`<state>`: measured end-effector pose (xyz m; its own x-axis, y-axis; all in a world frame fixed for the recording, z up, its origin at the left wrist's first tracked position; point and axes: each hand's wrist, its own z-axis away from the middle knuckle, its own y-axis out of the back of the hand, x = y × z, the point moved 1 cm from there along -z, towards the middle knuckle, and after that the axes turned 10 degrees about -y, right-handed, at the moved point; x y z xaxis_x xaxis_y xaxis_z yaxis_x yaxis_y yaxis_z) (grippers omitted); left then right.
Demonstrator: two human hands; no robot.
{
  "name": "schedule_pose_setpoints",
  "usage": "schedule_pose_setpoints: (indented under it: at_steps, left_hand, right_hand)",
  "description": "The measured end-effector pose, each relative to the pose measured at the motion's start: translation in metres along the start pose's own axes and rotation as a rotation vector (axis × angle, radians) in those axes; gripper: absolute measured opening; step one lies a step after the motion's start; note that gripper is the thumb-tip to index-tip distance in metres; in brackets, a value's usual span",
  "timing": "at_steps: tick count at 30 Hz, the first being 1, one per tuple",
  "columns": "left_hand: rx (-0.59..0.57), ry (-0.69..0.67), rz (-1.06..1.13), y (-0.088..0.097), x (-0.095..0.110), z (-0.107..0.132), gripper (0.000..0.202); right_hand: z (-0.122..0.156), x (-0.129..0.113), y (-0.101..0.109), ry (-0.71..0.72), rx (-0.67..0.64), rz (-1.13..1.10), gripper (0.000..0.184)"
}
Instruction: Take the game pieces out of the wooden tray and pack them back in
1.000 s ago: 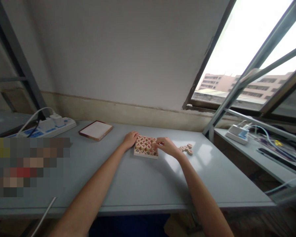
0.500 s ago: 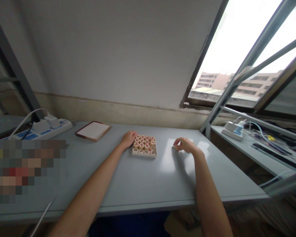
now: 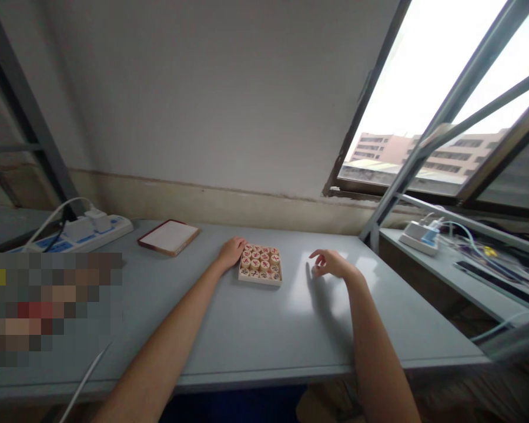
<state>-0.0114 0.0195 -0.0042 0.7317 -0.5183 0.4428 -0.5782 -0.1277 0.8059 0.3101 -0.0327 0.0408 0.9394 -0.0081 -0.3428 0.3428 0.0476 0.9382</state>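
Observation:
A shallow white box [image 3: 260, 282] stands on the grey desk, filled with round wooden Chinese chess pieces [image 3: 255, 256]. Most show red characters; those in the front row are dark. My left hand [image 3: 232, 251] holds the box at its left side, fingertips at the back left corner. To the right of the box, my right hand [image 3: 330, 263] hovers low over the desk, its fingers apart and slightly curled. I see no piece clearly between them, though the thumb area is partly in shadow.
A flat lid or board with a brown rim [image 3: 169, 236] lies at the back left. Power strips with plugs stand at the left [image 3: 86, 232] and on the side table at right [image 3: 418, 236]. A blurred-out patch covers the lower left. The wall [image 3: 229, 205] borders the desk's back.
The fingers of my right hand have spread from a pinch near the desk. My left hand remains at the box. The whole view has shifted slightly.

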Motion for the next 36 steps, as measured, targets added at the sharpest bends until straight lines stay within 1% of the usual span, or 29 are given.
schedule_pose_setpoints:
  at_steps: [3, 4, 6, 9, 10, 12, 14, 16, 21, 25, 28, 32, 36]
  left_hand:
    - [0.003, -0.003, 0.001, 0.000, 0.001, 0.000, 0.031]
    - [0.004, -0.004, 0.005, 0.000, 0.001, 0.000, 0.031]
    - [0.004, -0.005, 0.014, 0.001, 0.001, 0.000, 0.031]
    - [0.001, -0.003, 0.009, 0.001, 0.002, 0.000, 0.031]
    - [0.000, -0.003, 0.007, 0.001, 0.001, 0.000, 0.031]
    - [-0.001, -0.004, 0.007, 0.001, 0.001, 0.000, 0.031]
    - [-0.001, -0.007, 0.011, 0.001, 0.001, 0.000, 0.030]
    - [0.000, -0.007, 0.015, 0.001, 0.000, 0.000, 0.030]
    - [-0.015, -0.005, 0.012, 0.000, 0.000, -0.001, 0.031]
    - [-0.022, 0.006, -0.006, -0.001, -0.003, -0.002, 0.031]
    - [-0.012, -0.010, 0.009, -0.004, -0.005, -0.002, 0.032]
    - [0.016, -0.031, 0.035, -0.005, -0.006, -0.002, 0.031]
    - [0.025, -0.040, 0.042, -0.002, -0.003, 0.000, 0.032]
  right_hand:
    - [0.000, 0.001, 0.002, -0.008, -0.034, -0.008, 0.020]
    - [0.001, -0.003, 0.002, 0.004, -0.023, -0.024, 0.017]
    - [0.002, -0.018, 0.002, 0.072, 0.021, -0.101, 0.014]
    - [0.006, -0.053, -0.003, 0.252, 0.126, -0.319, 0.019]
    - [0.007, -0.064, -0.006, 0.308, 0.144, -0.383, 0.021]
    - [0.010, -0.082, -0.012, 0.382, 0.124, -0.456, 0.030]
    - [0.012, -0.091, -0.017, 0.427, 0.076, -0.475, 0.041]
    - [0.015, -0.095, -0.019, 0.464, 0.040, -0.462, 0.044]
    - [0.016, -0.092, -0.015, 0.516, 0.035, -0.380, 0.030]
    - [0.013, -0.090, -0.015, 0.523, 0.050, -0.359, 0.034]
    - [0.011, -0.088, -0.017, 0.535, 0.064, -0.330, 0.034]
    - [0.011, -0.087, -0.020, 0.511, 0.089, -0.313, 0.035]
    - [0.012, -0.087, -0.020, 0.493, 0.073, -0.303, 0.035]
